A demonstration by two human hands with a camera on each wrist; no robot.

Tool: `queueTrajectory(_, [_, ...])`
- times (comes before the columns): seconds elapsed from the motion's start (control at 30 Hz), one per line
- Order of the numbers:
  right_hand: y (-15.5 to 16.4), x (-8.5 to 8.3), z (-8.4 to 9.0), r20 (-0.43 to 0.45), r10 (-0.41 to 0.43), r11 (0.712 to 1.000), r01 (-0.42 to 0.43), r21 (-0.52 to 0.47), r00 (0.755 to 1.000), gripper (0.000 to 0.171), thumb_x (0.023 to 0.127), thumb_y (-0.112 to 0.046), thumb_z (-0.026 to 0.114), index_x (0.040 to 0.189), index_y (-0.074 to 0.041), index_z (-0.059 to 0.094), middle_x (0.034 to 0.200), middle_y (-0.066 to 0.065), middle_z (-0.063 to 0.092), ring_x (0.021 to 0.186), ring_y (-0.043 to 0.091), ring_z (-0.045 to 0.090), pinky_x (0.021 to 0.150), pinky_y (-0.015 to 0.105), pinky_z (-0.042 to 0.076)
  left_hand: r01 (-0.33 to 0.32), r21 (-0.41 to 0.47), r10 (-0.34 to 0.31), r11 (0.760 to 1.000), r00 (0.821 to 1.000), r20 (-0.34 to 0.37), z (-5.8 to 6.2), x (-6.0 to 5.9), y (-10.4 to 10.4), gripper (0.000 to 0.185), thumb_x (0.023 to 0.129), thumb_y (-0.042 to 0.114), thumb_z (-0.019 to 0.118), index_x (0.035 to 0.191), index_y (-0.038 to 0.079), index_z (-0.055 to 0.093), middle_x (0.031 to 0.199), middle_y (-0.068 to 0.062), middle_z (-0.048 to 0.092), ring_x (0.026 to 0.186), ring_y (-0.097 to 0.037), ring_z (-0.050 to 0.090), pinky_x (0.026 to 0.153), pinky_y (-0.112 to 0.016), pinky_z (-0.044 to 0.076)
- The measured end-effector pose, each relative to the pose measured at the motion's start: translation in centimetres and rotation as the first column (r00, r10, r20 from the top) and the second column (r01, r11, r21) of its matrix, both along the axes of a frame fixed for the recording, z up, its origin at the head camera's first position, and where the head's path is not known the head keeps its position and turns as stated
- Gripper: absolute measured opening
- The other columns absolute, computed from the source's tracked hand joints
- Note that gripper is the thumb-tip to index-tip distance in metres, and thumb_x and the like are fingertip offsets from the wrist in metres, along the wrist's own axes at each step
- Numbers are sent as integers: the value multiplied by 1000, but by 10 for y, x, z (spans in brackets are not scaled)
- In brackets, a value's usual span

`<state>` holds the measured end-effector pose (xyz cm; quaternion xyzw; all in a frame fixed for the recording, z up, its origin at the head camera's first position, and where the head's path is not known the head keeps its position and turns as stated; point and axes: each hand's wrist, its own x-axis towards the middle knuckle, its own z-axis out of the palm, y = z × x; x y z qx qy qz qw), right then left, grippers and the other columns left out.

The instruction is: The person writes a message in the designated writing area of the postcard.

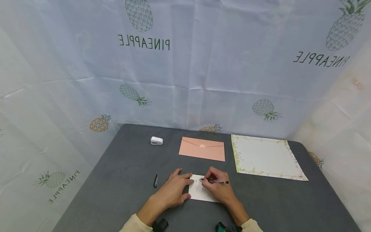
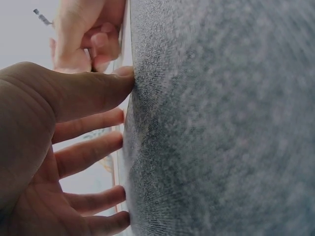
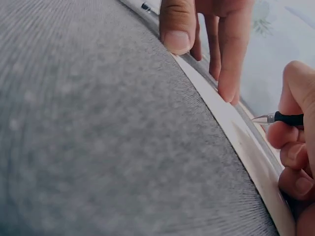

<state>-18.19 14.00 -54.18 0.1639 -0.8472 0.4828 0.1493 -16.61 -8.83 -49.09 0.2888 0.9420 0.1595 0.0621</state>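
A small white card (image 1: 202, 192) lies on the dark table, with a few tiny marks near its top left. My right hand (image 1: 219, 188) pinches a pen (image 1: 220, 182) over the card; in the right wrist view the metal tip of the pen (image 3: 266, 119) points at the paper. At the card's left edge my left hand (image 1: 173, 190) rests with fingers spread, its thumb and a fingertip on the paper. In the left wrist view the thumb (image 2: 98, 93) presses at the near edge.
A black pen cap (image 1: 156, 181) lies left of my left hand. Behind the card sits a pink envelope (image 1: 202, 151), with a white stapler (image 1: 156, 140) to its left. A large sheet with a floral border (image 1: 265, 156) lies at the right. A pineapple-print curtain (image 1: 185, 64) hangs behind the table.
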Motion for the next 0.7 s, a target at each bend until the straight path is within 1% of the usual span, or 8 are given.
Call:
queueTrajectory(0.1, [1,0,0,23,22,1000,-22,15,1000,36,80,3,77,79,-31,64,73,-18,65,62,1,56,55,19,45,4,-1,-4,1000,1000,-6,0,0,0,48,90,27,92,134,16,80,151,-4,70,147,-38,58,128,-60,41])
queueTrajectory(0.27, [1,0,-1,32,40,999,-41,21,999,36,80,2,77,80,-31,65,73,-18,66,61,0,56,55,18,44,18,-3,-18,1000,1000,-26,1,0,0,48,89,28,92,134,16,80,150,-4,70,145,-33,61,128,-58,40])
queueTrajectory(0.57, [0,0,-3,15,55,998,-56,38,998,36,80,2,77,80,-32,64,72,-20,65,60,-1,54,53,17,42,8,-1,-8,1000,1000,-7,2,0,0,49,90,27,92,135,16,79,151,-4,69,147,-36,59,129,-59,40])
queueTrajectory(0.7, [0,0,-2,16,69,997,-70,36,997,35,79,2,78,79,-31,65,72,-20,65,61,-1,54,53,18,43,12,0,-12,1000,1000,-16,1,0,0,49,90,27,92,135,16,79,151,-4,70,146,-35,60,129,-59,40])
